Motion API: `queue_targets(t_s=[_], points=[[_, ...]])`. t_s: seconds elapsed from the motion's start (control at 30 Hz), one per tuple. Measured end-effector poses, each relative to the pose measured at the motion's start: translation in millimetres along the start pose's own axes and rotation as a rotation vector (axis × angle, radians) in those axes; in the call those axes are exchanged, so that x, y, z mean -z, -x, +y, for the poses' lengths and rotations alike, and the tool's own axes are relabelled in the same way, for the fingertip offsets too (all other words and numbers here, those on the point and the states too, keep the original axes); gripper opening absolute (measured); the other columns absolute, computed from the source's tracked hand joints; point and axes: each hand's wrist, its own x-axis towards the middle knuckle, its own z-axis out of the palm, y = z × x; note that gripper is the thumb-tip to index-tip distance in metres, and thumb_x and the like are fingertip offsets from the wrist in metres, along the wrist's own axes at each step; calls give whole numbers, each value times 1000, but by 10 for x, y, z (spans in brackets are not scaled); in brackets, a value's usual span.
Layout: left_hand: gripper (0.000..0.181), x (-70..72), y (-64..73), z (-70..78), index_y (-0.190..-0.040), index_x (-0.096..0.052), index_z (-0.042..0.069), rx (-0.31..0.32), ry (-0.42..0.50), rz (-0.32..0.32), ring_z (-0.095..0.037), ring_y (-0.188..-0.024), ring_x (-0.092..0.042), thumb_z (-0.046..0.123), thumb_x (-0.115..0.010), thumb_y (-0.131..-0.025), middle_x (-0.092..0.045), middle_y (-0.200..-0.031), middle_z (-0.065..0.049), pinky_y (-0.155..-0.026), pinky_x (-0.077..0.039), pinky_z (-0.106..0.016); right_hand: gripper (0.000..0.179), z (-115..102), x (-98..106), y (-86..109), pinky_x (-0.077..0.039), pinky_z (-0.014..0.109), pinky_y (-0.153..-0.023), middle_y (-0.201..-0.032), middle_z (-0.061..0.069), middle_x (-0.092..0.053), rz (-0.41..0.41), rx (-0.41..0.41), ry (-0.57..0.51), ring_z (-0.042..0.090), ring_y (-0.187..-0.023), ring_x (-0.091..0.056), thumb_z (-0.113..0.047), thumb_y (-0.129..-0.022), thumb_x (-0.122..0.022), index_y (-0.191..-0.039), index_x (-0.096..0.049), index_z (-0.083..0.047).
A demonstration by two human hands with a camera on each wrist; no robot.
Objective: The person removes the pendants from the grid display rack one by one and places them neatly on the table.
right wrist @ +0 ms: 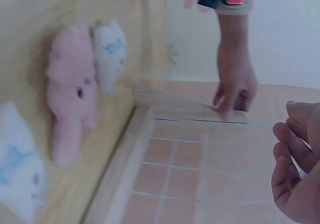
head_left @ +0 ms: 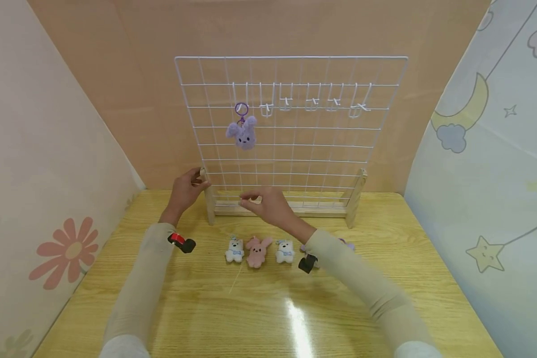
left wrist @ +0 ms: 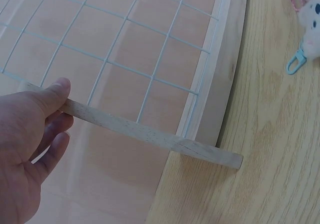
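A white wire grid rack stands upright on a wooden base at the back of the table. My left hand pinches the top of its left wooden post between thumb and fingers. In front of the rack's lower part hovers my right hand, fingers loosely bent, with nothing in them. A purple bunny plush keychain hangs by its purple ring from the leftmost hook. On the table lie a white bear plush, a pink bunny plush and another white bear plush.
Several white hooks line the upper grid to the right of the hanging bunny. Partly hidden behind my right sleeve are more plush pieces, one with a purple part. Printed wall panels flank the table on both sides.
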Motion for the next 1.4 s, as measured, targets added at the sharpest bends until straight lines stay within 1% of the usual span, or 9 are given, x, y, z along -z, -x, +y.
queue_targets(t_s=[0.13,0.4,0.53,0.63,0.77,0.9,1.03,1.2,1.4], points=[[59,0,0,-2,-150,-47,-1,2,5,0,-41,-116,-65,21,-70,-100,-59,-141,-26,-93,-57,-55,21,-88,191,-119,-52,25,-59,-105,4,-78,68,13,4,16,-90,-69,-26,-97,-74,-109,-81,-9],[60,4,-3,2,-151,-46,0,11,-1,-5,-41,-116,-65,21,-70,-100,-58,-141,-26,-93,-57,-55,22,-264,517,-346,-51,27,-59,-96,3,-78,235,68,-18,15,-82,-68,-25,-95,-76,-111,-80,-10],[60,7,-7,0,-151,-46,0,14,1,-6,-41,-117,-65,21,-70,-100,-58,-141,-26,-93,-56,-55,26,-340,648,-475,-52,27,-59,-100,6,-79,299,75,-28,17,-82,-69,-26,-96,-75,-110,-79,-5],[60,8,-5,1,-151,-46,0,14,1,-3,-42,-117,-65,21,-70,-100,-59,-140,-26,-94,-56,-55,27,-366,727,-577,-55,26,-64,-103,8,-79,354,88,-25,18,-83,-70,-24,-96,-74,-112,-78,-2],[59,9,-3,1,-150,-47,-2,4,0,0,-43,-116,-65,20,-70,-100,-59,-140,-27,-93,-56,-56,28,-382,817,-698,-58,27,-66,-106,10,-78,415,67,-39,19,-84,-70,-22,-97,-74,-114,-78,-1],[58,8,-9,-1,-149,-47,-2,1,3,2,-43,-116,-65,19,-70,-100,-59,-139,-28,-94,-56,-56,29,-369,874,-792,-58,25,-68,-110,10,-77,447,22,-53,18,-85,-69,-24,-97,-74,-117,-77,-3],[58,3,-16,-15,-149,-47,-3,3,3,-2,-43,-117,-65,20,-69,-100,-59,-139,-28,-94,-55,-56,29,-334,893,-881,-54,22,-64,-111,9,-77,482,2,-52,18,-83,-69,-24,-96,-75,-117,-77,-4],[59,-1,-22,-40,-149,-47,-3,-5,1,-2,-43,-117,-65,20,-69,-100,-59,-139,-28,-94,-55,-56,30,-294,873,-989,-48,20,-62,-111,8,-77,505,-39,-49,19,-82,-70,-24,-95,-76,-117,-77,-4],[59,-1,-21,-37,-149,-47,-3,-13,5,0,-44,-117,-64,20,-69,-100,-59,-139,-28,-94,-55,-57,30,-276,819,-1081,-48,22,-65,-109,9,-77,519,-47,-49,20,-79,-69,-24,-94,-77,-117,-77,-5]])
